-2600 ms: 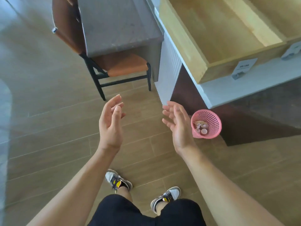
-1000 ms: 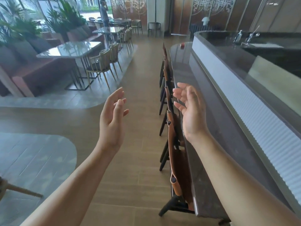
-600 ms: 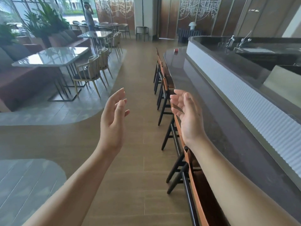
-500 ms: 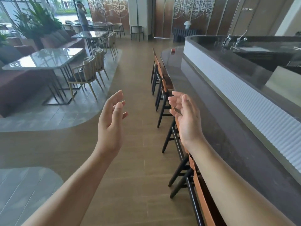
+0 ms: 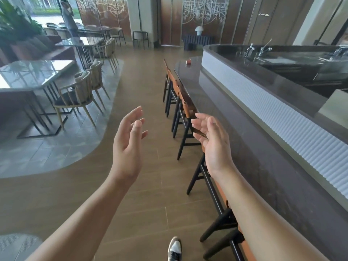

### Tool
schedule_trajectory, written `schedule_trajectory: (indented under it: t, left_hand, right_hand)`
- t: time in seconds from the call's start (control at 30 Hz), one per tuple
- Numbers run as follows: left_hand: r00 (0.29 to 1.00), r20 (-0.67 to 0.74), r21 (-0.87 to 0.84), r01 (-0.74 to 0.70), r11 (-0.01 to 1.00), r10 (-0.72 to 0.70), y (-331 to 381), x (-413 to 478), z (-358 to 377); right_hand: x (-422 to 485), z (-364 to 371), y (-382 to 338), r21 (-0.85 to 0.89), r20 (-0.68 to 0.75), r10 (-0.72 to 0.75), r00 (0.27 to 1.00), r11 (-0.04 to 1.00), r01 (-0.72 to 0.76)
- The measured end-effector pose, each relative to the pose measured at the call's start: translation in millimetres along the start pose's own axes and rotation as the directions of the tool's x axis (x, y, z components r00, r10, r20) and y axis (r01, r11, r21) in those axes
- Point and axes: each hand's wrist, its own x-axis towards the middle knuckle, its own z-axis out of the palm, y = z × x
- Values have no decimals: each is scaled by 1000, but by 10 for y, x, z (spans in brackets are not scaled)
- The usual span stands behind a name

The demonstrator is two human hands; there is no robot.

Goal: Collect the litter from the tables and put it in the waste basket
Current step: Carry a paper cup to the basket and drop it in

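Both hands are up in front of the body and empty. The left hand (image 5: 130, 146) and right hand (image 5: 213, 146) have fingers loosely spread and a little bent, palms turned in toward each other, gripping nothing. The only litter I can make out is 1 small red-and-white item (image 5: 188, 61), poss. a cup on its side, on the far rounded end of the dark bar counter (image 5: 235, 119). It's too small to tell its long axis for sure, tho it looks wider than tall, so prob. lying down rather than standing. It lies ahead of both hands, btw their lines and nearer the right's, and well apart from them, w/ the row of bar chairs (image 5: 185, 108) lining the counter edge btw here and there. The counter runs along the person's right side, so the right hand is the nearer 1 and the likelier pick for the reach; the left would have to cross over the chair backs. The glass-topped tables (image 5: 28, 76) off to the left show no litter I can spot at this range. The waste basket isn't in view. My read is that the step in hand is a walk down the wood floor (image 5: 150, 81) beside the chairs toward that item, since no grasp is possible from here.
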Motion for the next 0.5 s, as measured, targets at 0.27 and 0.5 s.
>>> schedule_trajectory:
  t: [0.27, 0.5]
  left_hand:
    - [1000, -10, 7, -15, 1000, 15, -708, 1450, 235]
    - [999, -36, -17, -22, 1000, 21, -1301, 2726, 484]
  right_hand:
    - [1516, 267, 538, 30, 2, -13, 1000, 999, 13]
    - [2864, 485, 954, 13, 47, -15, 999, 1000, 14]
